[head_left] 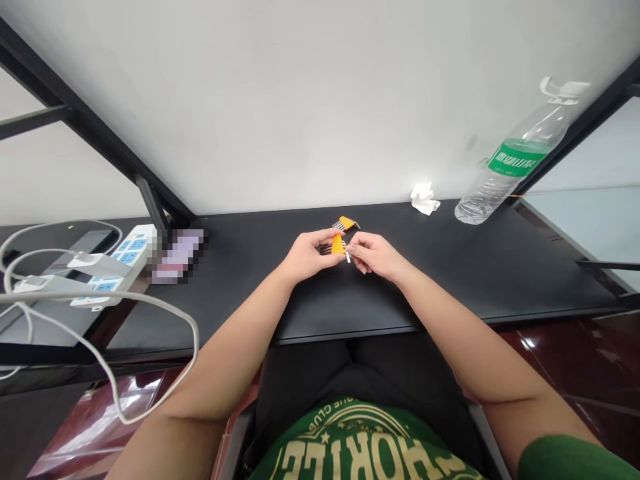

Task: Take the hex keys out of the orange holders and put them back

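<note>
I can't tell what sort of room this is. A power strip (pixel 120 260) lies left of the black worktop's (pixel 240 267) middle.

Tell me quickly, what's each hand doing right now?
Left hand: holding the nearer orange piece.
Right hand: fingertips pinching a thin pale piece beside the orange.

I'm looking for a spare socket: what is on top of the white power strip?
White plugs sit on the power strip, with blue-faced sockets showing around them. Any sockets beneath the plugs are covered.
</note>
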Demonstrator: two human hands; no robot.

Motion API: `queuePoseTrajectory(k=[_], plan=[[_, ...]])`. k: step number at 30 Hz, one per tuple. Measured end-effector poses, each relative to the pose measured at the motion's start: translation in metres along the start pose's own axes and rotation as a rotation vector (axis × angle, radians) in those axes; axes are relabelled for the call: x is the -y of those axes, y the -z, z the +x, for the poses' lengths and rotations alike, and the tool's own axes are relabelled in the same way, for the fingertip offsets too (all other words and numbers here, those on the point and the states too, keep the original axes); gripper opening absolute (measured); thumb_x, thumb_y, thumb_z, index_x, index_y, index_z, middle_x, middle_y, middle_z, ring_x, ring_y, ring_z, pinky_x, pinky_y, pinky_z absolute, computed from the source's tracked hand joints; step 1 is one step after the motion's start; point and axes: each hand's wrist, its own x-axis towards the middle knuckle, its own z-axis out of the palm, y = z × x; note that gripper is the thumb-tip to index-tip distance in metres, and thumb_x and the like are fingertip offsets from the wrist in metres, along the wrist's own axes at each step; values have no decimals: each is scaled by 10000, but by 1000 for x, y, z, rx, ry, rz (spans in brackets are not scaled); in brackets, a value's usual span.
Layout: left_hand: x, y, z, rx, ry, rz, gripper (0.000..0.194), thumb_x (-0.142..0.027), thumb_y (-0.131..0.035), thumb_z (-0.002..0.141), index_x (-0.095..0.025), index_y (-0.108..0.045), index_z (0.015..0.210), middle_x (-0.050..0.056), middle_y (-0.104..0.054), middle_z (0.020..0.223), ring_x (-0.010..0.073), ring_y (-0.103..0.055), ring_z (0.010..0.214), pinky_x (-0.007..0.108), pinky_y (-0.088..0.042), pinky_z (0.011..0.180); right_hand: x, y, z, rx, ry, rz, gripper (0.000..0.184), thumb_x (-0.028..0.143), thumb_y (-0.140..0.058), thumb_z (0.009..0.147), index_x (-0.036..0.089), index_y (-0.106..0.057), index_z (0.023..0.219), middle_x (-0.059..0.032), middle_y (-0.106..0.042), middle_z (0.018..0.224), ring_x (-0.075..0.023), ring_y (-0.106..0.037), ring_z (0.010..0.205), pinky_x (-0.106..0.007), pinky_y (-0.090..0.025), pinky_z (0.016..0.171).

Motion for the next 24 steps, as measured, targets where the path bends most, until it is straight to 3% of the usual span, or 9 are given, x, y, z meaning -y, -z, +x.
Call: queuePoseTrajectory(k=[3, 6, 8, 11, 17, 24], plan=[[3, 0, 1, 5, 19, -19, 654, -429, -892, 749, -125, -744, 1309, 125, -812, 1170, 295, -781, 1086, 418, -634, 1009, 0, 1, 0, 7, 10, -150, 503, 659, -619, 1007, 222, -521, 776, 49, -544, 619, -114, -498, 516, -256, -401, 548], [5, 1, 2, 6, -1, 83, 646, -421, -865, 775, -144, -728, 1342, 97, -816, 1137, 277, -778, 1069, 415, -623, 1030, 3, 10, 0, -82, 74, -458, 451, 532, -570, 1061, 214, -530, 743, 18, -571, 680, -147, -540, 644, -279, -410, 643], [7, 4, 4, -1, -23, 214, 626, -399, -834, 797, -164, -716, 1365, 78, -811, 1154, 259, -774, 1062, 400, -604, 1058, 4, 17, -1, -147, 100, -691, 331, 375, -608, 1046, 204, -584, 763, -14, -627, 798, -168, -577, 761, -292, -418, 712], [11, 9, 5, 26, -19, 416, 562, -389, -780, 835, -218, -714, 1366, 41, -807, 1159, 237, -774, 1038, 367, -598, 1038, 2, 27, -2, -122, 35, -945, 123, 198, -654, 986, 199, -687, 868, -52, -673, 978, -182, -613, 856, -300, -430, 760], [14, 14, 5, 92, -3, 594, 527, -401, -732, 876, -279, -703, 1387, 13, -816, 1097, 239, -783, 996, 332, -598, 944, 4, 24, -4, 11, -37, -1155, 141, 123, -634, 978, 189, -744, 917, -102, -710, 1065, -238, -655, 976, -330, -444, 775], [10, 12, 4, 73, 16, 761, 644, -317, -732, 832, -251, -660, 1468, 40, -813, 1049, 274, -782, 949, 349, -592, 876, 6, 12, -4, 24, -2, -1403, 173, 100, -601, 969, 160, -750, 904, -148, -723, 1036, -278, -657, 965, -381, -424, 785]])
